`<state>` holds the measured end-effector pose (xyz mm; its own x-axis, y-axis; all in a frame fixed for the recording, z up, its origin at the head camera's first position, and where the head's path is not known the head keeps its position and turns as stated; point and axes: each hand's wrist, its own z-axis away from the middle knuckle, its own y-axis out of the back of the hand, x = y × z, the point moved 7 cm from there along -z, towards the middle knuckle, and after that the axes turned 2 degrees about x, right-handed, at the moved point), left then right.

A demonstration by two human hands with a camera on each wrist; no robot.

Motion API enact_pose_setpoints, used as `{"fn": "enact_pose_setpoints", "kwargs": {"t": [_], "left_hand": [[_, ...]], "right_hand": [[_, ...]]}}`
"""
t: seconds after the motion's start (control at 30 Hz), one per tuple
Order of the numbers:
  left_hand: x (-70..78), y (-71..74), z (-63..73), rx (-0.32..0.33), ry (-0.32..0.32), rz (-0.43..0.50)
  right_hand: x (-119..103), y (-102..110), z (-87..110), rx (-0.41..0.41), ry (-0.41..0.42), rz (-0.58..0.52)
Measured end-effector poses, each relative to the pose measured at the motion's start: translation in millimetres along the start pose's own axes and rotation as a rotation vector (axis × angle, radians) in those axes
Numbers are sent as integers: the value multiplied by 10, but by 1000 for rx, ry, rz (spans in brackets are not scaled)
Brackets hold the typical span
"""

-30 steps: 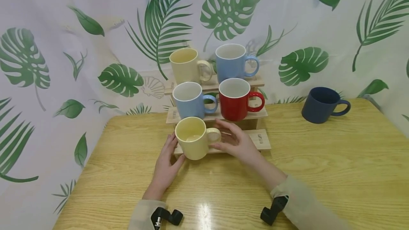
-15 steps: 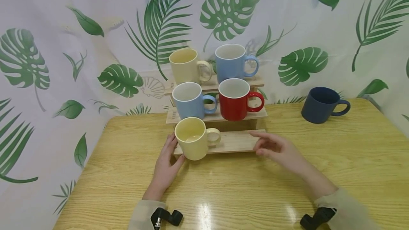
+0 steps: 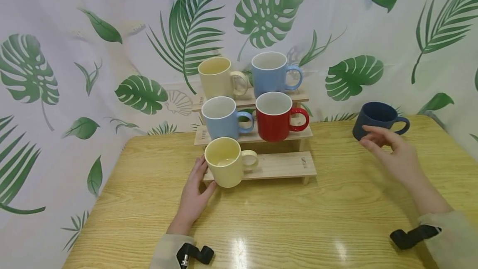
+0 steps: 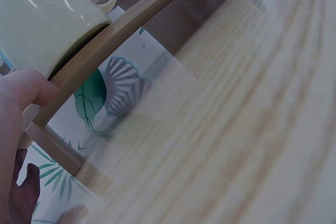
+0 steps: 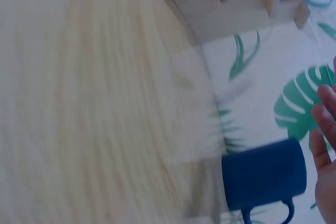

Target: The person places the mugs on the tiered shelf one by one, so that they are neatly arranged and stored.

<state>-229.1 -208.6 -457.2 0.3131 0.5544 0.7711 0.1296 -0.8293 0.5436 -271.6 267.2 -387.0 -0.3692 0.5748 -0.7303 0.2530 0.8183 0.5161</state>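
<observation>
My left hand (image 3: 194,192) is at the left end of the wooden shelf rack's lowest step (image 3: 278,165), fingers along its end, thumb on the front edge. In the left wrist view the thumb (image 4: 37,88) presses that edge right by the base of a yellow mug (image 3: 225,169), which stands upright on the step. My right hand (image 3: 397,159) is in front of a navy blue mug (image 3: 367,121) on the table, fingers loosely bent and holding nothing. In the right wrist view the fingers (image 5: 326,116) show beside the navy mug (image 5: 265,177), apart from it.
The middle step carries a light blue mug (image 3: 220,121) and a red mug (image 3: 274,121). On the top step are a cream mug (image 3: 216,80) and another light blue mug (image 3: 269,78). A leaf-print cloth (image 3: 123,3) hangs behind the wooden table (image 3: 284,223).
My right hand has moved from beside the lower yellow mug's handle, across to the right, up to the navy mug. The left hand has stayed at the shelf's left end.
</observation>
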Motion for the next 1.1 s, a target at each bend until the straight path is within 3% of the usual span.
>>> {"fn": "enact_pose_setpoints", "kwargs": {"t": [0.2,0.33,0.67,1.1], "left_hand": [[11,-2,2,-1,0,5],[9,-4,0,-2,-1,4],[-3,0,-2,6,-6,1],[16,10,-19,0,3,-4]], "right_hand": [[189,251,-170,70,-28,56],[282,343,-276,70,-37,126],[686,455,-539,-85,-79,219],[1057,426,-574,-247,-210,233]]}}
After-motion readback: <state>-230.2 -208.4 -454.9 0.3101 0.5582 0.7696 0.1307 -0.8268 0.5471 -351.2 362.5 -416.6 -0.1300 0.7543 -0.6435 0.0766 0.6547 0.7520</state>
